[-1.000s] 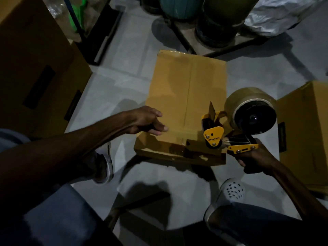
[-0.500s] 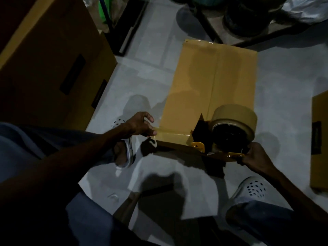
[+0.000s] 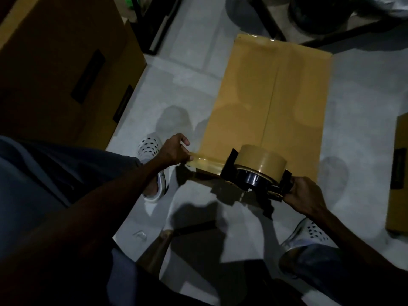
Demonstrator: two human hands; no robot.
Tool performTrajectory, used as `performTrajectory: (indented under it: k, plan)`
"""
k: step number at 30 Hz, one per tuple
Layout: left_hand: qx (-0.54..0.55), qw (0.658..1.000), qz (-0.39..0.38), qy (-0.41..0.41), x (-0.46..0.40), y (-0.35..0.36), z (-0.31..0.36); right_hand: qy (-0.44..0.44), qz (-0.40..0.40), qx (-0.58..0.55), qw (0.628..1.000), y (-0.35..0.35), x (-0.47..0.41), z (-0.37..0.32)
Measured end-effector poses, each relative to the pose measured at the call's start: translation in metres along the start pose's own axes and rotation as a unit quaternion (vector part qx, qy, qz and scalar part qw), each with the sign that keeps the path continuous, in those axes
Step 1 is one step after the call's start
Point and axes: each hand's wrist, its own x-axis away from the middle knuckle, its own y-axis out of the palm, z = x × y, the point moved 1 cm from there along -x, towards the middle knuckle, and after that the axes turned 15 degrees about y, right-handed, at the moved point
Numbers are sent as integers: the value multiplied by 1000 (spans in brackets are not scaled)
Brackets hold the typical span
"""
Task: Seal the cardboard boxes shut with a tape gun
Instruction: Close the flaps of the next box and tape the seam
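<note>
At the frame's centre, the tape end (image 3: 199, 161) is pinched by the left hand (image 3: 174, 151) at the cardboard box (image 3: 271, 102)'s near edge; the tape gun (image 3: 256, 173) is gripped by the right hand (image 3: 305, 195).

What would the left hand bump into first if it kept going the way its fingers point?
Probably the tape gun: the left hand points rightward along the near edge of the box, pinching the tape strip stretched toward it. Depth is unclear.
</note>
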Motion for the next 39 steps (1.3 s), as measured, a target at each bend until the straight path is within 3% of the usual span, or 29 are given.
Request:
performTrajectory:
  k: [12,20,25,27,32,36,39]
  plan:
    - [-27,999,-26,11,-6,15,-12,5,20,58,998,11,-14,7]
    - [-150,985,49,73,-1,27,-4,2,14,66,998,12,-15,6]
    - [-184,979,47,77,4,31,-20,4,1,56,998,10,-11,2]
    - [-193,971,73,124,13,27,-21,3,-2,54,999,10,-10,3]
    - [-253,925,-41,279,19,29,-16,2,-7,45,999,11,-12,4]
    - [-364,872,-57,323,16,32,-17,8,-13,28,1000,13,-15,8]
    - [-441,814,-47,376,22,36,-17,10,-12,26,1000,15,-18,11]
